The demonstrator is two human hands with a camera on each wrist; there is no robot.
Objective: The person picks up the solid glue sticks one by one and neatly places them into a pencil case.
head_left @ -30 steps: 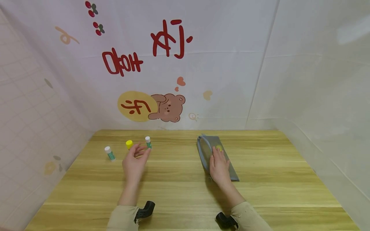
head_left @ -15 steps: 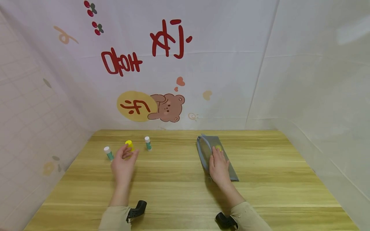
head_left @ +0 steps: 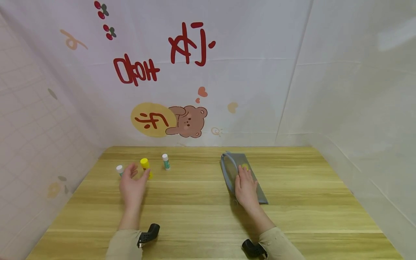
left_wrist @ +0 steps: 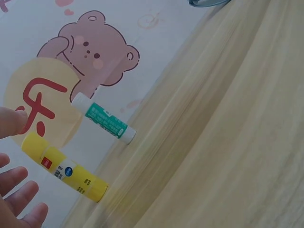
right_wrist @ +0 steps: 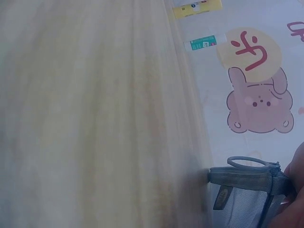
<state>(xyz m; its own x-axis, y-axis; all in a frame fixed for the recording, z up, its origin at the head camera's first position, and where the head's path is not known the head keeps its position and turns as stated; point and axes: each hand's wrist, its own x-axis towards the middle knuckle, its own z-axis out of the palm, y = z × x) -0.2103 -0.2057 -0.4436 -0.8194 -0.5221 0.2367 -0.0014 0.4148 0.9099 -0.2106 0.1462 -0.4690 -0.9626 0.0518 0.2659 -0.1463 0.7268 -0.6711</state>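
Observation:
My left hand is beside a yellow glue stick, thumb and fingers parted, holding nothing. In the left wrist view the yellow glue stick stands upright on the table, apart from the fingertips. A green glue stick with a white cap stands farther right. Another white-capped glue stick is partly hidden behind my left hand. On the right, my right hand rests with extended fingers on a grey mesh zip pouch. A yellow patch shows at its fingertips.
The wooden table runs back to a white cloth backdrop printed with a bear and red characters. More white cloth hangs at both sides. A black device is on the left wrist, and another is on the right.
My left hand has moved left, from near the green glue stick to beside the yellow one, now partly covering the leftmost stick. My right hand stays on the pouch.

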